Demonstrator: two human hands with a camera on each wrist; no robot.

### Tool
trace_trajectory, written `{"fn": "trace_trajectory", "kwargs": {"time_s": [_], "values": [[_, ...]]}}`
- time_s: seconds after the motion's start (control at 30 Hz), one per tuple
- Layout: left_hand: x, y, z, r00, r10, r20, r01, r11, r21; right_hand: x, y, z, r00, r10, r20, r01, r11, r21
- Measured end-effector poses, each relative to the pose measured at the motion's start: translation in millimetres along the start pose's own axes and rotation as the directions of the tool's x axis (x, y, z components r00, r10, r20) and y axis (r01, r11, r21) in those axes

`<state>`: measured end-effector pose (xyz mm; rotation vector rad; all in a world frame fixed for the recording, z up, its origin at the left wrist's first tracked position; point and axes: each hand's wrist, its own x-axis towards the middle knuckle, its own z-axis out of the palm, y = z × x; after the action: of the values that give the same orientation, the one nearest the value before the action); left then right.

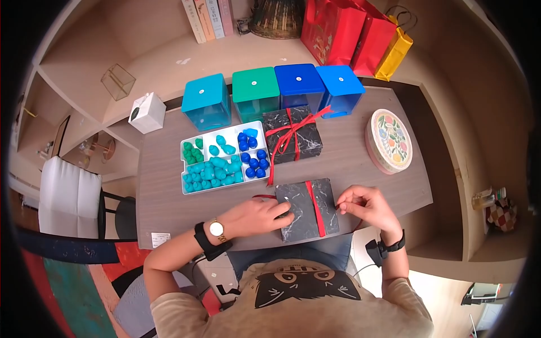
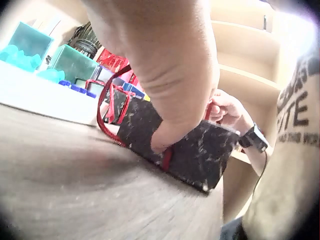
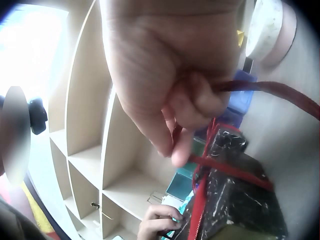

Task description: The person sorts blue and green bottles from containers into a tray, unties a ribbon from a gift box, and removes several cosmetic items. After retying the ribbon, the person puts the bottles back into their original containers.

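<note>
A black marbled gift box [image 1: 295, 206] lies near the table's front edge, crossed by a red ribbon [image 1: 315, 209]. My left hand [image 1: 253, 218] grips the box at its left side; in the left wrist view its thumb [image 2: 162, 140] presses on the box beside the ribbon. To the right of the box, my right hand [image 1: 367, 206] pinches the ribbon between thumb and fingertips. The right wrist view shows one strand [image 3: 230, 170] running taut from the fingers across the box, while a loose length [image 3: 280, 90] trails from the palm.
Behind stands a second marbled box [image 1: 307, 143] with a tied red bow. A white divided tray [image 1: 186, 172] holds green, teal and blue pieces. Several lidded bins, including a teal one [image 1: 205, 104], line the back. A round floral tin [image 1: 389, 141] sits on the right.
</note>
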<state>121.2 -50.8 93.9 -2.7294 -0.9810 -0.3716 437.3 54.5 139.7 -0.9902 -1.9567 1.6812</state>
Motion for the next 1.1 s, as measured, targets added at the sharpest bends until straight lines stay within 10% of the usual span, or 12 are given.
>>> {"fn": "trace_trajectory", "kwargs": {"time_s": [0.2, 0.47, 0.6, 0.73, 0.77, 0.87, 1.0, 1.1], "values": [[14.5, -13.3, -55.3, 0.944, -0.137, 0.300, 0.156, 0.987, -0.042, -0.6, -39.7, -14.9, 0.994, -0.040, 0.105, 0.027, 0.993, 0.118], [57.4, -33.3, -136.4, 0.939, -0.287, 0.190, 0.336, 0.881, -0.332, 5.9, -91.9, -16.3, 0.983, -0.087, 0.164, 0.044, 0.968, 0.248], [88.5, -38.2, -121.3, 0.938, -0.257, 0.233, 0.346, 0.710, -0.613, 28.9, -106.3, 10.7, 0.905, -0.400, 0.148, 0.397, 0.916, 0.049], [101.2, -40.5, -100.3, 0.913, -0.322, 0.251, 0.344, 0.277, -0.897, 38.3, -137.0, 30.2, 0.744, -0.669, 0.008, 0.625, 0.690, -0.364], [99.2, -45.4, -114.3, 0.815, -0.299, 0.497, 0.558, 0.171, -0.812, 42.0, -140.8, 36.2, 0.624, -0.778, -0.073, 0.655, 0.572, -0.493], [77.1, -60.3, -99.9, 0.780, -0.386, 0.492, 0.518, -0.043, -0.854, 32.8, -111.6, 29.7, 0.573, -0.784, -0.237, 0.488, 0.559, -0.670], [52.9, -66.7, -115.6, 0.618, -0.521, 0.589, 0.540, -0.263, -0.799, 24.2, -44.6, 38.3, 0.882, -0.395, -0.259, 0.293, 0.888, -0.355], [49.7, -66.6, -111.7, 0.601, -0.549, 0.581, 0.488, -0.323, -0.811, 27.4, -21.4, 60.7, 0.925, -0.375, -0.067, 0.342, 0.895, -0.288]]}}
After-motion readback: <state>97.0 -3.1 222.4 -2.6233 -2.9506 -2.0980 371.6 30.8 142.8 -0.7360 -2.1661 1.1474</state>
